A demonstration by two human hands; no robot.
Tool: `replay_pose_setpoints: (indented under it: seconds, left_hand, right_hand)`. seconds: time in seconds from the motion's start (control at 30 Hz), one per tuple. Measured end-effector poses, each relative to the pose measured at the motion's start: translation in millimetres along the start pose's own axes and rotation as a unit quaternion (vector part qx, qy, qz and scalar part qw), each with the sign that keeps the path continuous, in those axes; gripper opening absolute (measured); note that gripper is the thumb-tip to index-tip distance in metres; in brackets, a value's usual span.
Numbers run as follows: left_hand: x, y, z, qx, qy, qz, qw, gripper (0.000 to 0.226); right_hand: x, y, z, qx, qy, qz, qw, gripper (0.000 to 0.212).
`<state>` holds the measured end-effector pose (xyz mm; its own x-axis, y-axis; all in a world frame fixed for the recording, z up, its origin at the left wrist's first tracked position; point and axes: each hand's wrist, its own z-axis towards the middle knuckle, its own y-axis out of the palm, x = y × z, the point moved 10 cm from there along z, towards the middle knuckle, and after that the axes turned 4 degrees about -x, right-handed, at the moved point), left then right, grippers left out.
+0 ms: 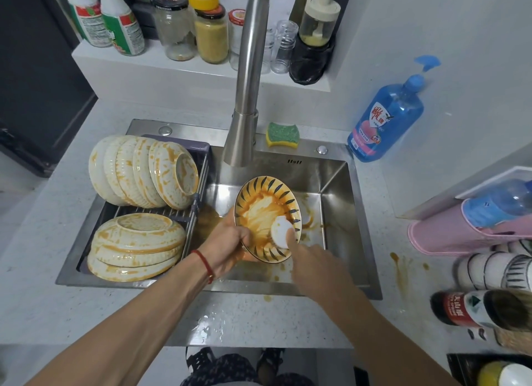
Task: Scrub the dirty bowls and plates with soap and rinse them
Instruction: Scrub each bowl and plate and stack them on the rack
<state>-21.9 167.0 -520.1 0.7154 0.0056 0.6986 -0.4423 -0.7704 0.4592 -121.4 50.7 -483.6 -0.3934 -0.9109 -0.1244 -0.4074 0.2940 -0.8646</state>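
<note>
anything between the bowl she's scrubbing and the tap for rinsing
Nothing visible. The left hand holds the striped bowl tilted over the sink, and the right hand presses a white sponge inside it. The faucet spout hangs just above and left, with open space between them.

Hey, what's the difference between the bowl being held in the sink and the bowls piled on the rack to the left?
The held bowl has dark leaf strokes round its inner rim; the rack bowls are plain cream with ribbed sides. The held bowl is tilted with its inside showing, gripped by the left hand; the rack bowls lie upside down or on edge, stacked and untouched. Both are smeared with orange sauce.
</note>
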Motion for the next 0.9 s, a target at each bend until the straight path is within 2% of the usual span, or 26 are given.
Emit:
replay_pose_setpoints:
  seconds: [0.07,0.2,0.33,0.43,0.53,0.63,0.73,0.83,0.9]
  left_hand:
    - [3,1,1,0.001,0.006,0.011,1.0,0.083]
    - [5,0,-1,0.017,0.005,0.041,0.999,0.083]
    - [-2,11,-10,0.002,-0.007,0.053,0.999,0.077]
    - [-20,27,-14,-0.023,-0.038,0.003,0.999,0.065]
    - [-24,35,-19,-0.036,-0.068,0.01,0.997,0.04]
    - [-19,30,-16,-0.054,-0.068,-0.01,0.996,0.051]
    - [-14,23,-15,-0.066,-0.075,-0.066,0.993,0.053]
    - [-8,13,-13,-0.038,-0.053,-0.129,0.989,0.061]
    - [-7,5,-11,-0.004,-0.042,-0.12,0.992,0.065]
  right_hand:
    - [-2,1,0,-0.01,0.012,-0.003,1.0,0.069]
    - [-22,20,-17,-0.051,-0.045,0.002,0.998,0.072]
    - [24,2,5,-0.009,0.035,-0.039,0.999,0.065]
    - [20,-21,26,0.043,0.058,-0.02,0.997,0.071]
    - [-11,-29,34,0.047,0.01,0.023,0.999,0.074]
    - [-40,-26,16,0.028,-0.069,0.047,0.996,0.067]
    - [-46,-22,4,-0.002,-0.115,0.048,0.992,0.066]
    - [-45,-9,-14,-0.038,-0.158,0.021,0.986,0.062]
    - [-27,-6,-19,-0.055,-0.155,-0.022,0.986,0.06]
